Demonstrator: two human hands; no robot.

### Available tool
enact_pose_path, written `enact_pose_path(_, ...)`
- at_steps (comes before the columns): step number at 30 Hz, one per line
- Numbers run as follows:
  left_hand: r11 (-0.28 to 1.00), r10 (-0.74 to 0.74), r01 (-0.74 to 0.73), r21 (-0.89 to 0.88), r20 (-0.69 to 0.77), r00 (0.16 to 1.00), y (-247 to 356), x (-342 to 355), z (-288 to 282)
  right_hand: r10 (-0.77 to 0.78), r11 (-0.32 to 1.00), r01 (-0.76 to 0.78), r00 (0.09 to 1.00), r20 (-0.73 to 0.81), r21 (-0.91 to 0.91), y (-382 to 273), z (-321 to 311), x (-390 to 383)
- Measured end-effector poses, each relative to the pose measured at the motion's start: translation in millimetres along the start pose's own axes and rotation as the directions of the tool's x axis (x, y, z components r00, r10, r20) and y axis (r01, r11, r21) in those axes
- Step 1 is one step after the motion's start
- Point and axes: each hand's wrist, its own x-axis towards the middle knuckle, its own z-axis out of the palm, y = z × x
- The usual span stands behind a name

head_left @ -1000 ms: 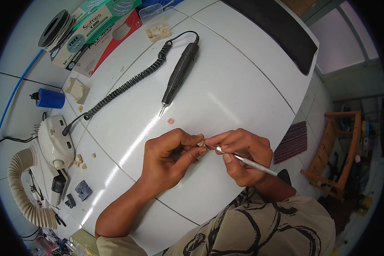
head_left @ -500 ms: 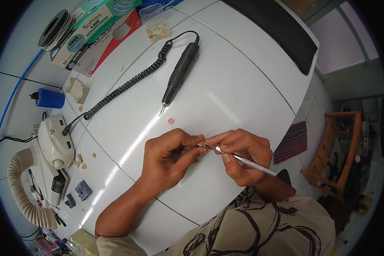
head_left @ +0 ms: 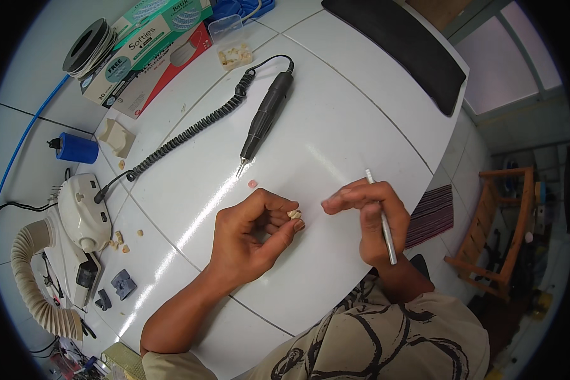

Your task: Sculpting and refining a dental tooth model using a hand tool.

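Observation:
My left hand [head_left: 244, 234] is closed in a pinch, holding a small cream tooth-shaped piece [head_left: 294, 215] between thumb and fingertips. To its right, and apart from it, my right hand [head_left: 377, 212] has a slim silver pen-like hand tool [head_left: 387, 234] tucked against its thumb and fingers. The tool stands nearly lengthwise in the picture; I cannot make out its tip. Just beyond my left hand, a small pink piece [head_left: 253, 183] lies on the white tabletop [head_left: 335, 285]. Farther off rests a black rotary handpiece [head_left: 267, 117] with a metal bit pointing towards me.
A coiled cord [head_left: 190, 130] links the handpiece to a white control unit [head_left: 82, 212]. At the left are a ribbed hose [head_left: 25, 278], grey blocks [head_left: 123, 284] and several cream bits [head_left: 118, 237]. Boxes [head_left: 149, 57], a clear container [head_left: 234, 57] and a black pad [head_left: 405, 47] stand farther back.
My right hand has drawn away rightwards from the cream piece, and the silver tool has swung from slanting to nearly lengthwise. My left hand keeps its pinch in about the same place.

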Motion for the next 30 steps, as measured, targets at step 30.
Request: enact_pose_path(30,0.999,0.033,-0.033,-0.025,0.029,0.999,-0.4,3.0,-1.9,0.202,0.916,-0.245,0.966,0.162,0.317,-10.8,3.6,-11.8)
